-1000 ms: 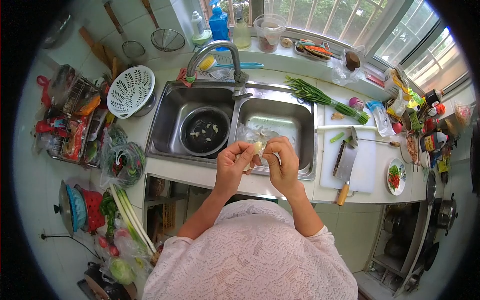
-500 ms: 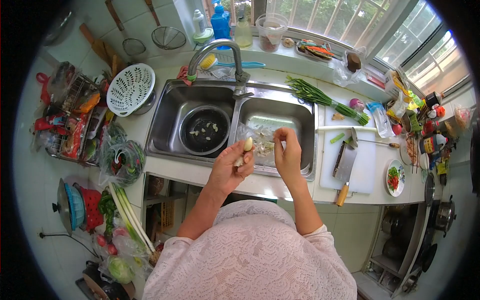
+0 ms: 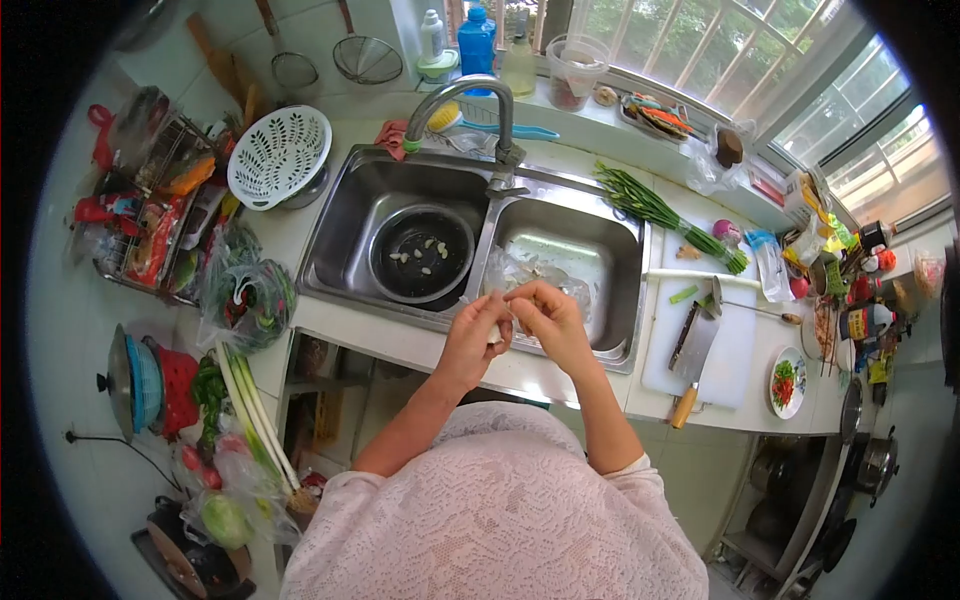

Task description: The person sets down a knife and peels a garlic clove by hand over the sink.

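My left hand point(image 3: 472, 342) is closed around garlic point(image 3: 494, 335), with a pale bit showing between the fingers. Against its fingertips, my right hand point(image 3: 556, 325) pinches at the clove, which the fingers mostly cover. Both hands are over the front rim of the double sink point(image 3: 470, 318). Behind them, a clear plastic bag point(image 3: 545, 272) with garlic skins lies in the right basin. Several peeled garlic cloves point(image 3: 428, 252) rest in a dark round bowl point(image 3: 390, 282) in the left basin.
A cleaver point(image 3: 697, 345) lies on the white cutting board point(image 3: 735, 360) at right, beside a ladle point(image 3: 755, 310) and a bundle of green stalks point(image 3: 670, 215). A plate point(image 3: 788, 400) holds chopped red and green pieces. The faucet point(image 3: 505, 120) arches over the sink; a white colander point(image 3: 280, 155) stands left.
My right hand has moved left and down to meet my left hand, its fingers now on the clove that showed between my left fingertips. The camera view has shifted slightly.
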A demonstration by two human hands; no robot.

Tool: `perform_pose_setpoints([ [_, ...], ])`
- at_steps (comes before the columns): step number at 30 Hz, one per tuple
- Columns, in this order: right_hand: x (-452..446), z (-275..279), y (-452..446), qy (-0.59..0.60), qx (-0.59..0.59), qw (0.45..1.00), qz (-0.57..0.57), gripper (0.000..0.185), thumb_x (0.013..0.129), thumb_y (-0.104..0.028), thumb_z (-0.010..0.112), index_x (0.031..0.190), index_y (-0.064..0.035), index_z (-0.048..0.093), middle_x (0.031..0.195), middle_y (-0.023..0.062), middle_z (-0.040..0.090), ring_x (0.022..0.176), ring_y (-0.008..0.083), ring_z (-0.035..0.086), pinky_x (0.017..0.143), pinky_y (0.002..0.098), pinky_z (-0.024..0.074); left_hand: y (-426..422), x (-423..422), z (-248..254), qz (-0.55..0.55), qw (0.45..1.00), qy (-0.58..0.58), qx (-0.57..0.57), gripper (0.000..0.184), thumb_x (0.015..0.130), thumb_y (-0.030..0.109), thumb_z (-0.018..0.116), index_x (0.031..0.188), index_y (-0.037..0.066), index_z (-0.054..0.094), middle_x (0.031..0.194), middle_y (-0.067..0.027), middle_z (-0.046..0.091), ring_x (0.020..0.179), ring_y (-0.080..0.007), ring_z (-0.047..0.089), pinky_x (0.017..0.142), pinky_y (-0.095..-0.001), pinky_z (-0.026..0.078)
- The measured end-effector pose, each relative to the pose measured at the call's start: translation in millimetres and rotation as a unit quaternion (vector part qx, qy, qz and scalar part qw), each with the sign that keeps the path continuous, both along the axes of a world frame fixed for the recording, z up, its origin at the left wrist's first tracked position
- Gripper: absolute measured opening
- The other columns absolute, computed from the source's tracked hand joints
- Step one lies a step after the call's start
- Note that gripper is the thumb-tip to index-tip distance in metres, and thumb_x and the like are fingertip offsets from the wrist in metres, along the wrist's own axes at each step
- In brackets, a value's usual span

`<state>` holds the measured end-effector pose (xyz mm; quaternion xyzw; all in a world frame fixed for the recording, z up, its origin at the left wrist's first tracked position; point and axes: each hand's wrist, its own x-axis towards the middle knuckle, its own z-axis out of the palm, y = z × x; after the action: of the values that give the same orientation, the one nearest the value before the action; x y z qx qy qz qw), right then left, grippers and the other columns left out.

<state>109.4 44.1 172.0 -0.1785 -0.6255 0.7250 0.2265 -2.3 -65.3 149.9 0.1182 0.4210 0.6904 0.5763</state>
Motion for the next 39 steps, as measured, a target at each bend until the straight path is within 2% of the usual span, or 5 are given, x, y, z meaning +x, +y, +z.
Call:
perform_pose_setpoints([
  [6,-51,-115,17,-0.163,-0.018,0.986,-0.042,0.019,0.093,-0.018,0.059,0.092,0.0001,0.062,0.067,0.0001,0.056,0.059,0.0067,0.051,0.053,0.0232,0.0417,-21,-37,-23,0.139,0.967,-0.214,0.027,0.045,0.101,0.041,0.038,0.104,-0.001,0.056,0.106,-0.0147,0.06,0.095,-0.0221,0.059,0.079,-0.0309,0.052],
  [11,-109,-124,0,-0.098,-0.074,0.99,-0.065,0.029,0.094,-0.017,0.056,0.115,0.0042,0.056,0.085,0.0106,0.065,0.073,0.0119,0.062,0.062,0.0259,0.0497,-41,-54,-15,0.134,0.961,-0.224,0.092,0.05,0.102,0.036,0.034,0.122,-0.009,0.045,0.127,-0.0245,0.05,0.124,-0.0334,0.048,0.109,-0.0427,0.038],
  [15,-126,-107,-6,-0.023,0.052,0.997,-0.056,0.029,0.096,-0.013,0.054,0.122,0.0009,0.055,0.107,0.0091,0.063,0.094,0.0128,0.06,0.082,0.0276,0.0481,-47,-57,-6,0.138,0.967,-0.194,0.087,0.042,0.102,0.028,0.04,0.123,-0.008,0.045,0.13,-0.0244,0.048,0.126,-0.0334,0.046,0.11,-0.0415,0.038],
  [24,-56,-1,-14,0.073,0.254,0.964,-0.031,0.014,0.081,0.005,0.063,0.094,-0.001,0.064,0.092,0.0082,0.06,0.079,0.017,0.057,0.069,0.0278,0.0471,-30,-38,3,0.106,0.973,0.191,0.079,0.03,0.09,0.0,0.059,0.118,-0.004,0.048,0.117,-0.0141,0.057,0.107,-0.0161,0.058,0.091,-0.0282,0.052],
  [39,13,5,-14,0.066,-0.015,0.987,-0.149,0.005,0.092,-0.004,0.054,0.087,-0.0024,0.055,0.079,-0.001,0.055,0.07,0.005,0.049,0.064,0.0202,0.0402,3,10,23,0.003,0.946,0.275,0.174,0.021,0.087,-0.004,0.062,0.107,-0.004,0.056,0.095,-0.0065,0.057,0.088,-0.0146,0.065,0.078,-0.0263,0.057],
])
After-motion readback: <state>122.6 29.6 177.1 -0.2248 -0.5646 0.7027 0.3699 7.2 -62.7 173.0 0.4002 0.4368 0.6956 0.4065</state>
